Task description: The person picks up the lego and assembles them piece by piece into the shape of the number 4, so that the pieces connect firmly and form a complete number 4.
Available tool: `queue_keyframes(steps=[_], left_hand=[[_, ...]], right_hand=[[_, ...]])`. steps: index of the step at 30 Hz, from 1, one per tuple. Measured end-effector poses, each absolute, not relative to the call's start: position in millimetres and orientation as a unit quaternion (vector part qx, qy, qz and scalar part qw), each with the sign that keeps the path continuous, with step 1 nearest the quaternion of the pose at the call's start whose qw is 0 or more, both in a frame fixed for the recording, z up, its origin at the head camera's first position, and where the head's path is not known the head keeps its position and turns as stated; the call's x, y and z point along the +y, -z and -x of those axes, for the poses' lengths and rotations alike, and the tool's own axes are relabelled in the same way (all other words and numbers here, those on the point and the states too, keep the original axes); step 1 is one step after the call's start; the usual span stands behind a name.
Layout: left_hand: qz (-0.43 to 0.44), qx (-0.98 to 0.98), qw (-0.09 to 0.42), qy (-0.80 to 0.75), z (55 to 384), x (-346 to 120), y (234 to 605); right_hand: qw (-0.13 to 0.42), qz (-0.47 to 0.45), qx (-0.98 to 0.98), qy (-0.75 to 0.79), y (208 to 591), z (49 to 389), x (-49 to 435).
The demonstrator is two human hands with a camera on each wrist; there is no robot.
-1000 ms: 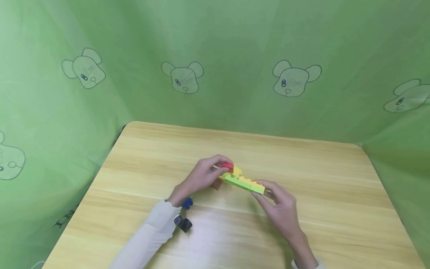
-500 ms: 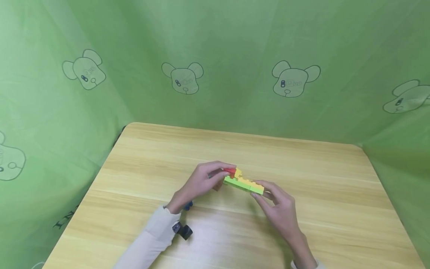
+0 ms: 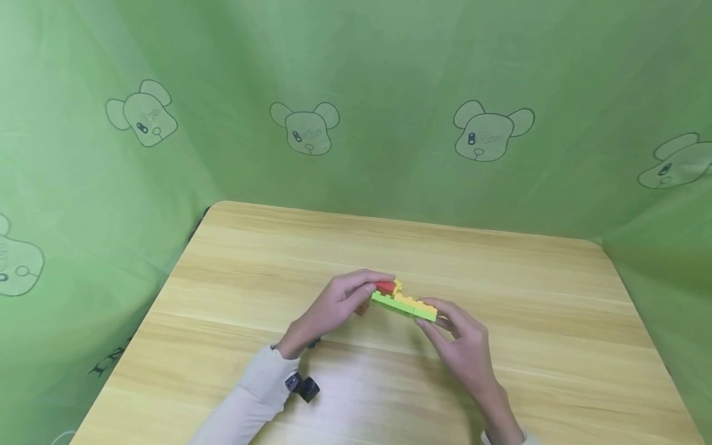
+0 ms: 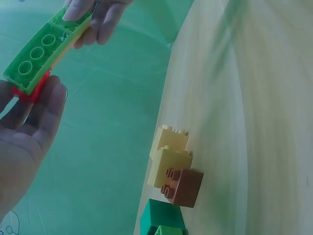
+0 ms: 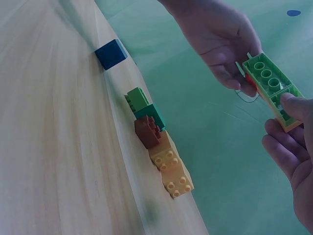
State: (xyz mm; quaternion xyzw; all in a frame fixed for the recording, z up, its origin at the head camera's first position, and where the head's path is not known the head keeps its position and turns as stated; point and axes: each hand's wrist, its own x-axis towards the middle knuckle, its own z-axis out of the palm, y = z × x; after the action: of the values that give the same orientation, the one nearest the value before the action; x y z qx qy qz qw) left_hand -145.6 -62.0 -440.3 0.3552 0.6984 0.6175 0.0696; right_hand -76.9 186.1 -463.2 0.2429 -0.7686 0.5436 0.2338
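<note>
Since 1.0 s ago, the left hand (image 3: 334, 303) has come down with the red brick (image 3: 385, 287), which now sits lower, at the left end of the light green base (image 3: 392, 301); the right hand (image 3: 467, 346) has hardly moved. Left fingers and thumb grip the red brick, covering much of it, so whether it is fully seated on the studs cannot be told. Right thumb and fingers pinch the opposite end of the base, thumb on its hollow underside. Held above the table (image 3: 500, 278) between both hands, the base consists of 2 bricks end to end, with a yellow-orange layer (image 3: 414, 303) on top and a small yellow piece (image 3: 397, 288) just beside the red brick. Below, in the right wrist view, 2 pale orange bricks (image 5: 171, 169), a brown brick (image 5: 146, 132), a dark green brick (image 5: 152, 116) and a light green brick (image 5: 137, 100) form a close row on the table, and a blue brick (image 5: 111, 54) lies apart beyond the light green end. Green cloth (image 3: 389, 62) printed with bear heads hangs behind the table. Near the left cuff is a small black camera (image 3: 303, 386).
</note>
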Motion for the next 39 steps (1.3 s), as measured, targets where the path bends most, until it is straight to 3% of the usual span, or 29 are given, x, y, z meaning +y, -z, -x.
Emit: queue_keyframes(steps=[7,23,39], left_hand=[[-0.395,0.677,0.056,-0.619,144.3,-61.6,439.6],[-0.464,0.708,-0.136,-0.515,136.2,-59.8,437.0],[-0.465,0.697,-0.169,-0.519,122.2,-64.2,428.7]], right_hand=[[0.235,-0.251,-0.763,-0.547,461.6,77.2,186.1],[0.253,-0.277,-0.746,-0.549,456.3,78.9,183.5],[0.263,-0.294,-0.744,-0.539,448.7,74.8,179.3]])
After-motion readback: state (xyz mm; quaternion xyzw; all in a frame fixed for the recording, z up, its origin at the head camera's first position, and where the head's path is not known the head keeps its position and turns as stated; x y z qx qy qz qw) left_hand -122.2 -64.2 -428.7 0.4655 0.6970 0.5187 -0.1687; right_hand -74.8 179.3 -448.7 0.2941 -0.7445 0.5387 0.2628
